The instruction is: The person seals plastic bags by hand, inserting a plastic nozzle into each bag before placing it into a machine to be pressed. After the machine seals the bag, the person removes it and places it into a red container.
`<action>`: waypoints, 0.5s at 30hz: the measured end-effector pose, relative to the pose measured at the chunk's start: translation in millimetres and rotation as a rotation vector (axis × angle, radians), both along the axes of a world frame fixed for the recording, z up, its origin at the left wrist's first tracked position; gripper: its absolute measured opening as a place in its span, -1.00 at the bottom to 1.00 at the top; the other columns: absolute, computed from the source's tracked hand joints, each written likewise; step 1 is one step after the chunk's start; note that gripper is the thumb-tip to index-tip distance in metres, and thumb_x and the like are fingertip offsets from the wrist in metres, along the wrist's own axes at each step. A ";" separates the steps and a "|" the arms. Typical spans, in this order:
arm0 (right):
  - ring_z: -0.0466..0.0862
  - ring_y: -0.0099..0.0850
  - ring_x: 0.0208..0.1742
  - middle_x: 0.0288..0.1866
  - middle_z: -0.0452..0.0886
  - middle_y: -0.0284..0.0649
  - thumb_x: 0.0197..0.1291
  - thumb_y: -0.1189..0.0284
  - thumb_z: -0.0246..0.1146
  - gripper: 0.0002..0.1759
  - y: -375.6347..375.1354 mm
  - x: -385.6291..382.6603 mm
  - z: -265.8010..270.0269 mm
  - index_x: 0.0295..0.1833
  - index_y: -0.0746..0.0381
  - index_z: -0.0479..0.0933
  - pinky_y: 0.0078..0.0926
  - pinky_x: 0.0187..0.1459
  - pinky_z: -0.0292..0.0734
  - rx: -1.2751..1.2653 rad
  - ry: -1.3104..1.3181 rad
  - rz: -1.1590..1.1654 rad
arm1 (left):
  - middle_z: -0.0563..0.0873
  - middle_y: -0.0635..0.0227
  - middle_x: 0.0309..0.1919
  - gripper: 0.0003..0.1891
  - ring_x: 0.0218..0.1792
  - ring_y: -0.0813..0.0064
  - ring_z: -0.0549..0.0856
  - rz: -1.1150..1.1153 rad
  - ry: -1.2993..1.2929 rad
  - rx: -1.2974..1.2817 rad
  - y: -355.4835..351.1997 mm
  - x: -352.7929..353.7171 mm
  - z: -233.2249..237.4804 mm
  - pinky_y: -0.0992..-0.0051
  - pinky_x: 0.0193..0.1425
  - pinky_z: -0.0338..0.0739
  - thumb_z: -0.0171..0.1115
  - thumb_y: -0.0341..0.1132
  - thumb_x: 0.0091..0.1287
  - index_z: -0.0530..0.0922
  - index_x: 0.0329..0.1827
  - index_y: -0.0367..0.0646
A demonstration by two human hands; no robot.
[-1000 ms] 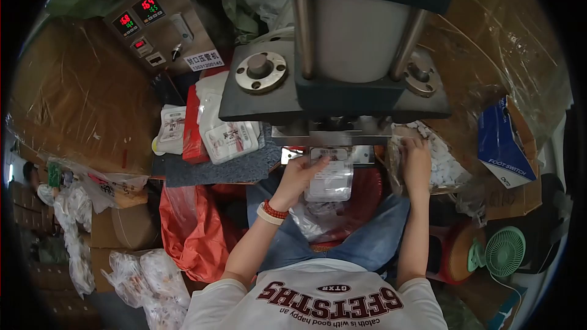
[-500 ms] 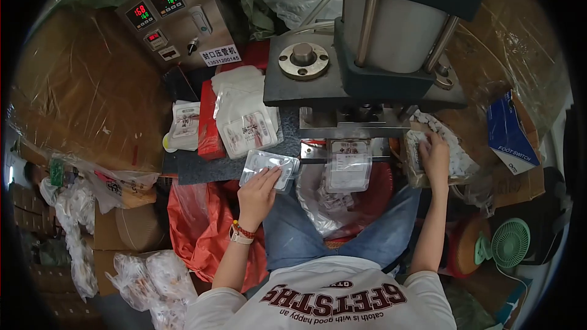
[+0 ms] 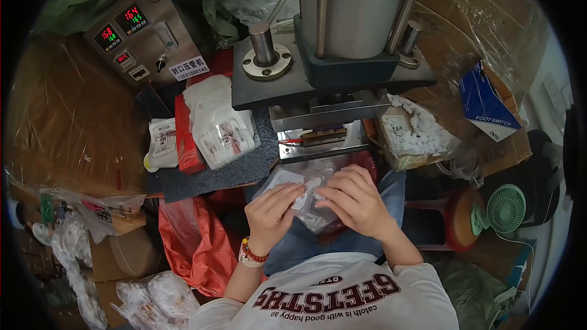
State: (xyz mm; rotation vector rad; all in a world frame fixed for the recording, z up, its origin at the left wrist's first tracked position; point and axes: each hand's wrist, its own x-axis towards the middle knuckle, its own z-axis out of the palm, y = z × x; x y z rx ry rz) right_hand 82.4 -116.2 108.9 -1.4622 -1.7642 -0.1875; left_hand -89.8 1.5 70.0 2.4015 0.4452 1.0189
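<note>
My left hand (image 3: 272,211) is closed on the edge of a clear and white plastic pouch (image 3: 285,177), held over my lap. Opposite it, my right hand (image 3: 356,201) has its fingers drawn together at the pouch's edge, with a small white plastic piece (image 3: 318,195) at the fingertips. The two hands nearly meet. Behind and below them, a clear plastic bag (image 3: 318,221) lines a red tub (image 3: 367,164), mostly covered by the hands. Just beyond sits the metal die (image 3: 324,140) of a press (image 3: 351,30), with no pouch on it.
On the left, printed pouches (image 3: 223,140) are stacked beside a red box (image 3: 186,140) on a grey mat (image 3: 214,184). A carton of small white pieces (image 3: 422,128) stands right of the press. A control box (image 3: 147,36) shows lit numbers. A green fan (image 3: 506,208) is at right.
The pouch in the press has left it, and the guide post shows taller. My left hand came from the pouches at the mat's edge, my right hand from the carton; both now meet over my lap.
</note>
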 end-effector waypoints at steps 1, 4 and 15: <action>0.58 -0.27 -0.12 -0.23 0.57 -0.24 -0.05 0.41 0.44 -0.65 -1.7 2.6 0.9 -0.10 0.26 0.60 -0.24 0.07 0.41 -0.017 0.049 0.063 | 0.77 0.32 -0.14 -0.61 -0.08 0.26 0.75 -0.005 -0.004 -0.002 -1.5 1.0 2.3 0.42 -0.02 0.64 0.20 -0.61 -0.05 0.70 -0.11 -0.16; 0.56 -0.21 -0.05 -0.13 0.58 -0.18 0.02 0.37 0.41 -0.60 -10.1 17.3 -8.1 0.00 0.26 0.57 -0.23 0.10 0.39 -0.095 0.264 0.185 | 0.78 0.26 -0.22 -0.74 -0.20 0.30 0.78 -0.196 -0.018 -0.261 -9.8 8.6 -1.1 0.51 -0.13 0.64 0.28 -0.55 0.05 0.71 -0.16 -0.21; 0.55 -0.13 0.11 0.13 0.56 -0.05 0.25 0.35 0.26 -0.59 -35.2 129.3 -8.1 0.16 0.29 0.48 -0.29 0.18 0.39 -0.243 0.180 -0.667 | 0.75 0.40 -0.32 -0.83 -0.35 0.68 0.67 -0.065 -0.162 -1.371 2.8 94.2 -49.8 0.64 -0.26 0.55 0.31 -0.37 0.33 0.69 -0.22 -0.35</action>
